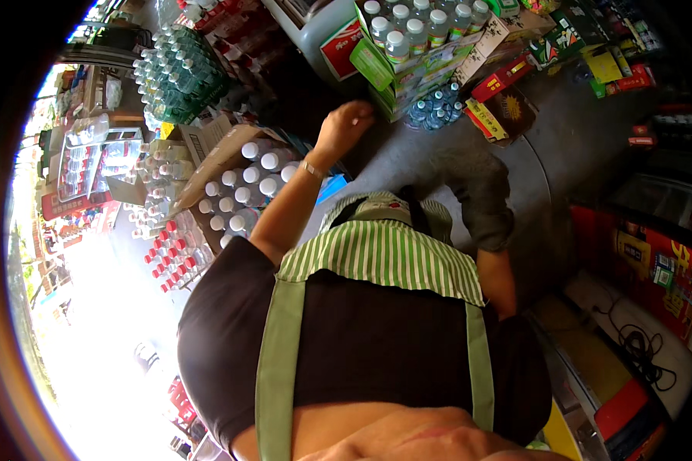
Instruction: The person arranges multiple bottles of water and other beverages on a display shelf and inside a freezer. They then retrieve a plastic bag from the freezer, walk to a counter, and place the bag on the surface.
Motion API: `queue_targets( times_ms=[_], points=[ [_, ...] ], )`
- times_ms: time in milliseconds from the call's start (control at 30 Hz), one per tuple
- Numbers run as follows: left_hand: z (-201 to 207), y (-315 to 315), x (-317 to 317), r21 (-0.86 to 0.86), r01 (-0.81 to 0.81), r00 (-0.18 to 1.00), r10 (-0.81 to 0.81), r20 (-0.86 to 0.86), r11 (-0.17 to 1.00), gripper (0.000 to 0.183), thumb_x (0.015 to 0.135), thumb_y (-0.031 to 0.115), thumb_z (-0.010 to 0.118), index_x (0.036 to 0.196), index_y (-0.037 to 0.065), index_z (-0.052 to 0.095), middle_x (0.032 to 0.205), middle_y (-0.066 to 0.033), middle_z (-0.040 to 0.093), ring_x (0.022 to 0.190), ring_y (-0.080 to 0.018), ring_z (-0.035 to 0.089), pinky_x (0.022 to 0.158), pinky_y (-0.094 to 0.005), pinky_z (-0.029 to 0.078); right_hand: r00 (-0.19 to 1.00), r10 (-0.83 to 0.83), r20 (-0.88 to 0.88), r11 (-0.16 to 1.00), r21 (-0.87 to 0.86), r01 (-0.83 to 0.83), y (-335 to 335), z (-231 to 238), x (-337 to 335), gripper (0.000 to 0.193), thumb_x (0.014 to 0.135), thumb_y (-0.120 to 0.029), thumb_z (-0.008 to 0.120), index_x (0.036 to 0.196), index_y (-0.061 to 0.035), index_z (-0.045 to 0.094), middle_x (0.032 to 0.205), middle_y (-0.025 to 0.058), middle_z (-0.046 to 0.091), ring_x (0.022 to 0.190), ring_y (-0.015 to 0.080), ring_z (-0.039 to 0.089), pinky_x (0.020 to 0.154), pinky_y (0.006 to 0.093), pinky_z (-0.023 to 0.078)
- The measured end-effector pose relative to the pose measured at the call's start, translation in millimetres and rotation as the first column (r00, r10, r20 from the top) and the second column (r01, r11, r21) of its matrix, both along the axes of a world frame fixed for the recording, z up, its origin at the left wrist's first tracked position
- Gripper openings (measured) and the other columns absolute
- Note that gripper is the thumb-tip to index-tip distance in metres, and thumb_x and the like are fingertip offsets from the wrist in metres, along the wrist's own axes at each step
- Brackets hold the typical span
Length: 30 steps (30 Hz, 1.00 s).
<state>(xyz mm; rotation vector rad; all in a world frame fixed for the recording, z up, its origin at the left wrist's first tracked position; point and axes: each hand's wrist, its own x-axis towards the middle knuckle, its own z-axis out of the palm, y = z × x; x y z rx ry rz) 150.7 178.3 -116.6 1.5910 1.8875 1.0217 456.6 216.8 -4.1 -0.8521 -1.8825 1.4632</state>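
My left hand (348,125) is raised ahead of me with its fingers curled in, and no object shows in it. A band (313,170) circles that wrist. Nearest to this hand stands a green open-topped carton (396,100) of white-capped bottles (415,34). Below my left forearm is a cardboard box (227,157) packed with large white-capped bottles (250,175). Of my right arm, only the forearm (497,278) shows, beside my dark trouser leg (480,192); the right hand is hidden. A green-and-white striped apron (377,250) covers my front.
Shrink-wrapped bottles (178,75) are stacked at the far left, with red-capped bottles (178,253) nearer. Small blue-capped bottles (436,107) and an opened carton (511,111) rest on the grey floor (550,165). On the right are a red-fronted cabinet (661,269) and a coiled black cable (640,346).
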Motion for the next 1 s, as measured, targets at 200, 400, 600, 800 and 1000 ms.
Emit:
queue_targets(
  times_ms=[200, 400, 600, 800, 1000],
  points=[
    [-51.4, 147.0, -13.0, 0.017, -0.219, 0.97, 0.22, -0.102, 0.975, 0.07, 0.074, 0.041, 0.079, 0.127, 0.002, 0.055, 0.114, -0.0191, 0.064, 0.097, -0.0279, 0.066, 0.082, -0.0361, 0.053, 0.98, -0.176, -0.098, 0.932, -0.337, 0.134, 45.4, -9.6, 15.2, 0.015, 0.08, -0.005, 0.07, 0.093, -0.0008, 0.064, 0.085, 0.0062, 0.064, 0.087, 0.0192, 0.063, 0.076, 0.032, 0.051],
    [-77.4, 231.3, -21.9, -0.1, -0.249, 0.947, 0.221, -0.232, 0.963, 0.083, 0.07, 0.054, 0.078, 0.131, 0.005, 0.05, 0.119, -0.0227, 0.059, 0.106, -0.0347, 0.06, 0.087, -0.0429, 0.051, 0.983, -0.171, -0.07, 0.947, -0.288, 0.144, 92.6, -23.8, 3.9, 0.016, 0.081, -0.005, 0.07, 0.093, 0.0001, 0.06, 0.082, 0.005, 0.062, 0.081, 0.0162, 0.061, 0.072, 0.0305, 0.051],
    [-50.8, 265.0, -41.8, -0.223, -0.118, 0.929, 0.029, -0.369, 0.967, 0.057, 0.068, 0.05, 0.076, 0.106, 0.009, 0.065, 0.092, -0.0129, 0.071, 0.086, -0.0305, 0.069, 0.076, -0.0422, 0.054, 0.956, -0.269, 0.113, 0.962, -0.009, 0.272, 149.8, -69.2, -23.2, 0.028, 0.078, -0.004, 0.072, 0.098, 0.0003, 0.054, 0.088, 0.0081, 0.058, 0.08, 0.0196, 0.059, 0.065, 0.0324, 0.051],
    [53.2, 241.0, -38.7, -0.044, -0.038, 0.973, 0.026, -0.23, 0.998, 0.044, 0.066, 0.032, 0.082, 0.096, 0.005, 0.064, 0.083, -0.0093, 0.068, 0.076, -0.0242, 0.067, 0.07, -0.034, 0.054, 0.935, -0.196, 0.296, 0.673, 0.734, -0.092, 216.8, -27.6, -97.0, 0.033, 0.076, -0.004, 0.073, 0.105, 0.0002, 0.056, 0.1, 0.0126, 0.06, 0.091, 0.0243, 0.06, 0.068, 0.037, 0.052],
    [153.8, 236.4, -21.5, 0.174, 0.093, 0.995, -0.088, -0.035, 0.98, 0.032, 0.07, 0.011, 0.073, 0.098, 0.0, 0.063, 0.078, -0.0116, 0.065, 0.069, -0.017, 0.063, 0.066, -0.0305, 0.052, 0.974, -0.03, 0.224, 0.574, 0.802, -0.167, 269.2, -11.9, -162.4, 0.034, 0.076, -0.006, 0.073, 0.105, 0.0, 0.056, 0.099, 0.0129, 0.06, 0.091, 0.0249, 0.06, 0.069, 0.0374, 0.052]
  ],
)
